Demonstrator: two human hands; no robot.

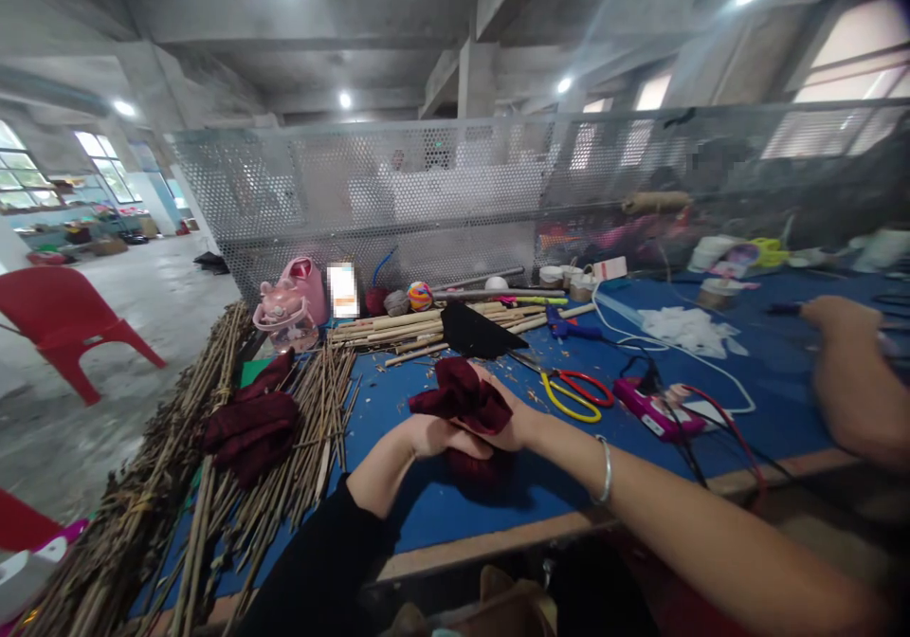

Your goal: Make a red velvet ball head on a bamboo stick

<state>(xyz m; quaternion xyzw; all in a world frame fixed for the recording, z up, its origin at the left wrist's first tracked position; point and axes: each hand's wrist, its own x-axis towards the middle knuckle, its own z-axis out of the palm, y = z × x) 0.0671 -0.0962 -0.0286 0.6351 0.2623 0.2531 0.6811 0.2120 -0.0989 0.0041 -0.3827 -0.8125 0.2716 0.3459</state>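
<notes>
Clasping maroon cloth (462,395), ruffles up, long axis seemingly upright; fingers (470,442) curled, both hands (429,436) (513,425)

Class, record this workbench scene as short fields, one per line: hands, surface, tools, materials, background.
Hands: left hand and right hand together at a gathered dark red cloth
Surface: blue tabletop
Tools: scissors with red and yellow handles
Materials: thin sticks; another dark red cloth lying on them
Background: perforated metal screen; red chair

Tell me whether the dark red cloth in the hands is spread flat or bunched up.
Bunched up: the dark red cloth stands in loose, ruffled folds above the left hand and right hand.
</notes>
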